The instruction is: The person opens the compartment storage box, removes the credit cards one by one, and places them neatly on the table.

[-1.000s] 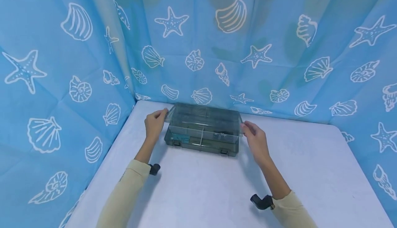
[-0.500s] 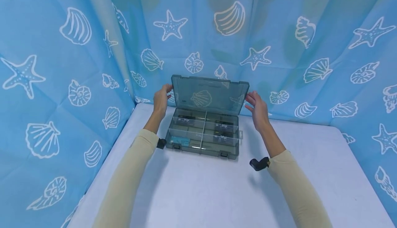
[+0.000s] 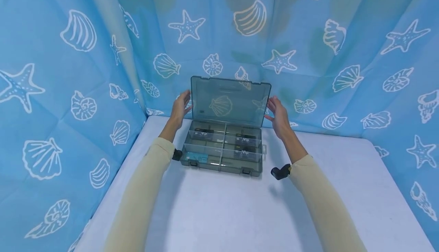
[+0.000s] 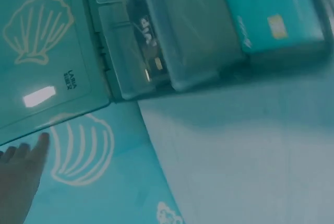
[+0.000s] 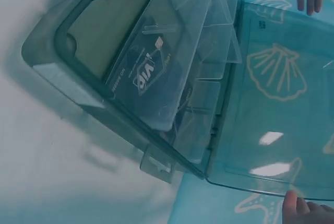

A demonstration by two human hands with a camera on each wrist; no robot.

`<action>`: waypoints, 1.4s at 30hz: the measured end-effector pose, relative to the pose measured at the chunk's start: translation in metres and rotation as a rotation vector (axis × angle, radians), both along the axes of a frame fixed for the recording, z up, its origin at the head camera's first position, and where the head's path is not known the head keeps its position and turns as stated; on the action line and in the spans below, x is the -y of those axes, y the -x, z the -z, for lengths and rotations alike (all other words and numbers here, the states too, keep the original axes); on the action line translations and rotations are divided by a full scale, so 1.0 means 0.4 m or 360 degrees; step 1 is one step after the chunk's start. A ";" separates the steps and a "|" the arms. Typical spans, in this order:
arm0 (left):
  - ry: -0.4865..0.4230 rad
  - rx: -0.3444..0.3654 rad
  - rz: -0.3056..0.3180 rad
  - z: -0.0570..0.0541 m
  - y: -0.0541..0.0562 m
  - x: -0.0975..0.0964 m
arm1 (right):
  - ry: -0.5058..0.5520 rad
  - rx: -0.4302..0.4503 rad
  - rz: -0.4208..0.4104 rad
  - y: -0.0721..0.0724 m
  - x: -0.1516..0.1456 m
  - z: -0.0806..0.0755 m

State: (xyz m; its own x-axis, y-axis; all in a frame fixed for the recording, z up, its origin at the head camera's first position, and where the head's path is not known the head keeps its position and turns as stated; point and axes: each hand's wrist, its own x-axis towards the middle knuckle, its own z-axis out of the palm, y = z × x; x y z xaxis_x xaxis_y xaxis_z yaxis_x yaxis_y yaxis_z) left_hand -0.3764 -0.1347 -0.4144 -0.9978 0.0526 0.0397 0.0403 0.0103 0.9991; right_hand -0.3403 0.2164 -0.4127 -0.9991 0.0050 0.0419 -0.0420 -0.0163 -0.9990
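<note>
A translucent grey-green compartment box (image 3: 233, 170) lies on the white table, its lid (image 3: 229, 103) raised nearly upright on the back hinge. Beside the lid's left edge is my left hand (image 3: 179, 109), fingers extended; in the left wrist view a small gap seems to part the fingers (image 4: 39, 153) from the lid. My right hand (image 3: 279, 116) is at the opposite edge with loosely bent fingers, a fingertip (image 5: 290, 199) at or very near the rim. Black "Vip" cards (image 3: 245, 141) lie in the right and back-left compartments. A teal packet (image 3: 196, 157) occupies the front-left one.
Blue curtains (image 3: 212, 46) with white shell and starfish prints close off the back and sides, right behind the lid. The white tabletop (image 3: 219, 206) extends in front and to the right. A small tab (image 3: 264, 149) sticks out from the box's right side.
The lid has swung up and back from a low slant to nearly upright, uncovering the compartments. Both hands rose with it, and their fingers have loosened from its edges.
</note>
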 end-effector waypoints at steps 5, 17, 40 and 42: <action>0.0210 0.0063 0.0010 0.003 -0.020 0.044 | -0.0301 -0.0030 0.0036 -0.024 0.024 0.005; 0.0513 0.0641 0.0179 0.143 -0.113 0.117 | -0.1407 0.0241 -0.0467 -0.014 0.095 0.114; 0.0380 0.0946 0.0004 0.222 -0.138 0.123 | -0.1603 0.0713 -0.0533 0.026 0.150 0.099; 0.0372 0.0955 -0.0007 0.222 -0.139 0.130 | -0.1520 0.0715 -0.0510 0.028 0.156 0.102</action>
State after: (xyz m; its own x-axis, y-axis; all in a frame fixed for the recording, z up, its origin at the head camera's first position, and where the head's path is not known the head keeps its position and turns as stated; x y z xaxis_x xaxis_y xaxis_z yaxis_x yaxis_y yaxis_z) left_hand -0.3206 -0.1866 -0.5034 -0.8434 -0.0121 -0.5372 -0.5253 0.2293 0.8195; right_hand -0.3515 0.1540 -0.4536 -0.8735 -0.0977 -0.4769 0.1966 0.8254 -0.5292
